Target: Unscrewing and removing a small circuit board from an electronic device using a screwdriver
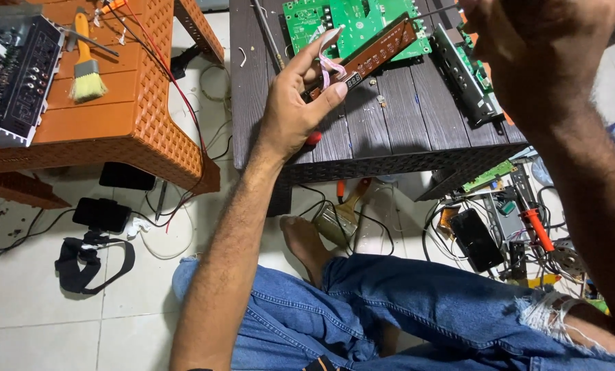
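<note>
My left hand (293, 113) is pinching the brown board (372, 51) by its near end, fingers closed on it, over the dark table (390, 137). It looks light, stiff and fragile, so I'm gripping the edges. My right hand (541, 48) is blurred; I cannot tell its grip.

Matt dark wood-grain plastic table (390, 130); glossy green circuit board (352, 20); woven-texture orange plastic table (149, 103).

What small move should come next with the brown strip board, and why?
Probably bring the tool tip down onto the brown strip board. The left hand pinches its near end, lifted over the green circuit board, while the right hand holds a thin metal tool just past its far end, apparently not touching.
</note>
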